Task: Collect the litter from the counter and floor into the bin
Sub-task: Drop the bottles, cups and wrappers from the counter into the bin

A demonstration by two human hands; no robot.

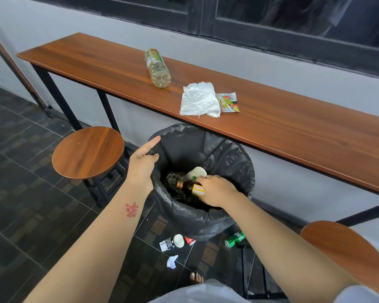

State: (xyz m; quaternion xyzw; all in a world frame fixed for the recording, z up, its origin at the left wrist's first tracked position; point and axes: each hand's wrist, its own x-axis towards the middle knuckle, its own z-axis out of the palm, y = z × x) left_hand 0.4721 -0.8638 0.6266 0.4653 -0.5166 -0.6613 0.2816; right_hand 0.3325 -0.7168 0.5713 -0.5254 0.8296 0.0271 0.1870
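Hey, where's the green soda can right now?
In the head view, the green soda can lies on its side on the tiled floor, at the lower right foot of the bin, beneath the right forearm.

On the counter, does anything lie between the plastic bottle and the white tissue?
No. In the head view, bare wood of the counter separates the plastic bottle from the white tissue; the colourful wrapper lies on the tissue's far side.

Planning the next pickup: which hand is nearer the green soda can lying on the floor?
Right. The right hand is in the bin directly above the green soda can; the left hand grips the bin's far rim.
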